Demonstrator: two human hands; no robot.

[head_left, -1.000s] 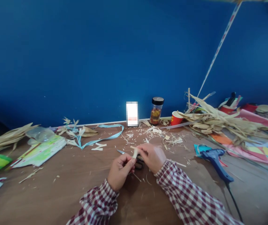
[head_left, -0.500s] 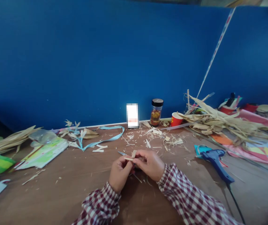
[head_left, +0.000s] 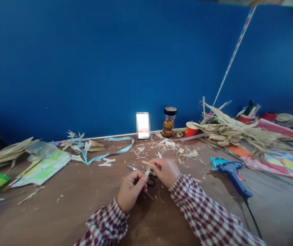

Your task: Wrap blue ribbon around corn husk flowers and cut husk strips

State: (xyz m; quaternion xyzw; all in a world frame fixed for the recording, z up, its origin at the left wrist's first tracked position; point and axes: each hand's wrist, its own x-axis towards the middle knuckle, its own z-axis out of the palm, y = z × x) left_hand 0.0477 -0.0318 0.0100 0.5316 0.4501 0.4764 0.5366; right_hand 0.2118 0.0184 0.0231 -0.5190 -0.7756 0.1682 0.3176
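Observation:
Both of my hands work close together over the brown table. My left hand (head_left: 132,189) pinches a small pale strip of dried corn husk (head_left: 147,172) between thumb and forefinger. My right hand (head_left: 166,171), slightly blurred, has its fingertips closed on the husk's other part, with one pale end sticking out to the left. Below them lie scissors (head_left: 132,167), their blades pointing left and a black handle loop partly hidden by my hands. Small husk scraps (head_left: 165,143) are scattered just beyond my hands.
To the right lies a blue glue gun (head_left: 235,176) with its cord. A lidded jar (head_left: 169,123), red paper cup (head_left: 191,129) and heap of dried husks (head_left: 233,128) stand toward the wall. A light-blue ribbon (head_left: 122,150) and green-white sheet (head_left: 42,167) are at left.
My right hand has turned and drawn slightly away from my left, and the husk strip is now angled differently between them. More of the scissors' handle shows. The view has shifted slightly.

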